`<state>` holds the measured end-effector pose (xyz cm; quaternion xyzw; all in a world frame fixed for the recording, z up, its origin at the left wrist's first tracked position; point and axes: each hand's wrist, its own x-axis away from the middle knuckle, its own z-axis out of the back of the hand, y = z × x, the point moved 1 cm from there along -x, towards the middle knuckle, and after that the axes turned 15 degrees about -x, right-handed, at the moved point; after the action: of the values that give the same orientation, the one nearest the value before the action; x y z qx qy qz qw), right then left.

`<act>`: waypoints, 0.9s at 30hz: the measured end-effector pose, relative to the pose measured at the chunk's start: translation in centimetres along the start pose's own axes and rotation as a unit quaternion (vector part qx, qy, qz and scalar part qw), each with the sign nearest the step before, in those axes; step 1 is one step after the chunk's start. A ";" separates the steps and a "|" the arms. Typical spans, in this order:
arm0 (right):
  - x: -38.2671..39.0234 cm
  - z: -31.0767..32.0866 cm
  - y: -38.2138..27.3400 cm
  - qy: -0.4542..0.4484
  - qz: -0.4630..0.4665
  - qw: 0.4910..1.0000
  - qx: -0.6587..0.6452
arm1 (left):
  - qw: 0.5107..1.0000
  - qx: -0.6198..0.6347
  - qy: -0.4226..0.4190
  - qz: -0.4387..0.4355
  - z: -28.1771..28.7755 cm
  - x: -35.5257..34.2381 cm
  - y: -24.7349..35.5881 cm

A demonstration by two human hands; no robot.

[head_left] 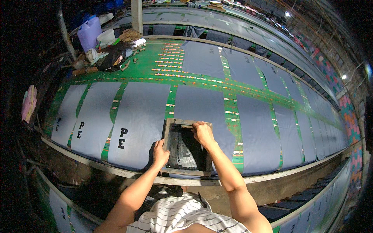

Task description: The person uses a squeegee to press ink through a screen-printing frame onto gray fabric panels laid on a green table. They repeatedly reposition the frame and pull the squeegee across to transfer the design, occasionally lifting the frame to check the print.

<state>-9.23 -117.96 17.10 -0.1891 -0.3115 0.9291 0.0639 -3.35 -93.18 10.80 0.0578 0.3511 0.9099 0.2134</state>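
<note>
A rectangular printing screen frame [168,143] with a dark inner mesh [184,151] lies over a grey-blue fabric panel at the table's near edge. My left hand [159,154] is closed on its left side rail. My right hand [203,134] has its fingers curled at the top rail, toward the right corner; whether they grip the rail or a tool along it is unclear. Panels [138,108] to the left carry black printed letters [121,138], and another panel [248,128] lies to the right.
The long green table [163,58] bears several rows of panels and has a metal front rail [252,179]. At back left sit a purple jug [87,35], a white bucket [105,37] and dark clutter. A post [136,17] stands behind. Another table [314,206] is below right.
</note>
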 end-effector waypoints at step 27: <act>17.5 3.1 -6.8 0.166 -0.247 0.947 -0.123 | 1.000 -0.021 0.017 -0.005 -0.6 -0.3 -1.0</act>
<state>-26.54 -110.04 18.01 -0.2647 -0.4456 0.7939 0.3181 -2.90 -92.98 9.68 0.0361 0.3356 0.9169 0.2131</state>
